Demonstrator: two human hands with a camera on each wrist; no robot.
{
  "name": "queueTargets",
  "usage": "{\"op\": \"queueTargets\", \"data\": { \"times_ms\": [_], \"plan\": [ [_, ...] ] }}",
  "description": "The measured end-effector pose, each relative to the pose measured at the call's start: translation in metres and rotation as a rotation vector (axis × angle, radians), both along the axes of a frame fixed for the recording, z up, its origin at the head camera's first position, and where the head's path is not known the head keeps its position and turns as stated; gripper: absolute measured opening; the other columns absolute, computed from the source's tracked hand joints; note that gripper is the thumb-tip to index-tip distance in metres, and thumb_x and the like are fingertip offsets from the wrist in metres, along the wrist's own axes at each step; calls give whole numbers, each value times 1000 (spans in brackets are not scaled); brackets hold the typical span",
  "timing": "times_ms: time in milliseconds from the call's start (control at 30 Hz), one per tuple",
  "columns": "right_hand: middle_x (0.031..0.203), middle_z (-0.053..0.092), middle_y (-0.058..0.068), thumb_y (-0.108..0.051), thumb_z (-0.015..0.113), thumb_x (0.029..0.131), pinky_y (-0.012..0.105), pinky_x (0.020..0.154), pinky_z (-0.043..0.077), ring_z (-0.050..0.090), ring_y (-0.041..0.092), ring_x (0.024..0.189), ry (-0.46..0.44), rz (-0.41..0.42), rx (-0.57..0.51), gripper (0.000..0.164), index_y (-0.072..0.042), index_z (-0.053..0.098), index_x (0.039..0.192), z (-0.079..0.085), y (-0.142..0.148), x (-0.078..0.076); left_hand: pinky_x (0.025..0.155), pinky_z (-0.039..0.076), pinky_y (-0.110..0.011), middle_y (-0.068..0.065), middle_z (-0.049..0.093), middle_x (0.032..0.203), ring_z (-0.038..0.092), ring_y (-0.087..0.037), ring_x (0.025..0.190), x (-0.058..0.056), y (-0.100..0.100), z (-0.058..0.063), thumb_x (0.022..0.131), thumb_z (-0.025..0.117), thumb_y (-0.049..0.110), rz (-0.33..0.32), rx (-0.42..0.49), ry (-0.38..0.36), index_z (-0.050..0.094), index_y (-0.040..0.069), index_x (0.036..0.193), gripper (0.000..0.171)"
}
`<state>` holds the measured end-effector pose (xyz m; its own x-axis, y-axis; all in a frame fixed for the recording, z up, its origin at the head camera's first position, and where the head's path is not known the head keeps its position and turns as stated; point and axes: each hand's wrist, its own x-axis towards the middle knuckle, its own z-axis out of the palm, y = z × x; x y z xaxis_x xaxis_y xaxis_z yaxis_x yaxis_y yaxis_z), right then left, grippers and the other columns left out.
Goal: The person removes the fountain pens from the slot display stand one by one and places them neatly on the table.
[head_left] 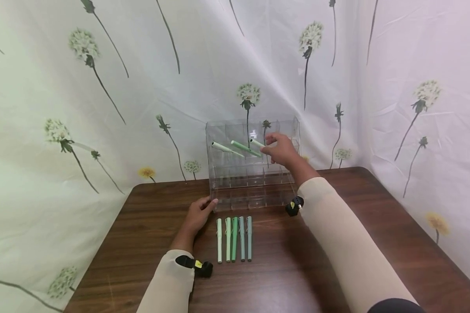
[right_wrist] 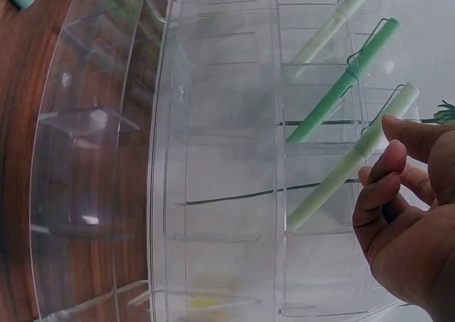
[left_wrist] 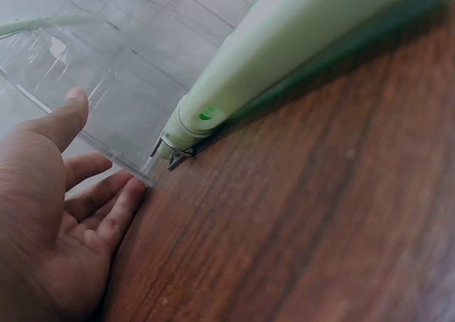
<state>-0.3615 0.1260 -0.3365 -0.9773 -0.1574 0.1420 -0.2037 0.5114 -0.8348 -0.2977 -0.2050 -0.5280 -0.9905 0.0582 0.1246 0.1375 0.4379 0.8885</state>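
Observation:
A clear plastic organizer [head_left: 240, 171] with stepped rows of compartments stands at the back of the table. In its upper row lean three capped pens: a pale green one [head_left: 221, 148] at left, a darker green one [head_left: 246, 148], and another pale green pen [right_wrist: 334, 176] at right. My right hand [head_left: 281, 150] is at the cap of that right pen, thumb and fingers loosely bent around its upper end without closing on it. The left hand [head_left: 197, 214] holds the organizer's lower left corner, its thumb at the front and its fingers [left_wrist: 122, 212] along the side.
Several pens lie side by side in front of the organizer, among them a pale green pen [head_left: 219, 241], a green pen [head_left: 234, 239] and a grey-blue pen [head_left: 249, 239]. Behind the brown wooden table [head_left: 141, 243] hangs a flower-patterned curtain [head_left: 141, 87].

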Motion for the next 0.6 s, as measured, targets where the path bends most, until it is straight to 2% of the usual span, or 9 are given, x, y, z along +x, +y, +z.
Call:
{"op": "queueTargets", "data": {
  "times_ms": [333, 600],
  "plan": [
    [151, 59, 21, -15, 68, 110, 37, 70, 57, 57, 13, 61, -29, -1, -46, 43, -4, 60, 150, -4, -5, 0, 119, 48, -60, -21, 71, 139, 64, -39, 138, 0, 0, 0, 110, 66, 46, 1, -2, 5, 64, 5, 153, 59],
    [144, 61, 21, -13, 68, 110, 23, 54, 49, 55, 10, 57, -27, -8, -61, 33, -5, 68, 142, -6, -11, -1, 119, 47, -62, -21, 69, 143, 63, -41, 140, 1, 0, 0, 112, 63, 46, -6, -15, 1, 63, 6, 154, 58]
  ]
}}
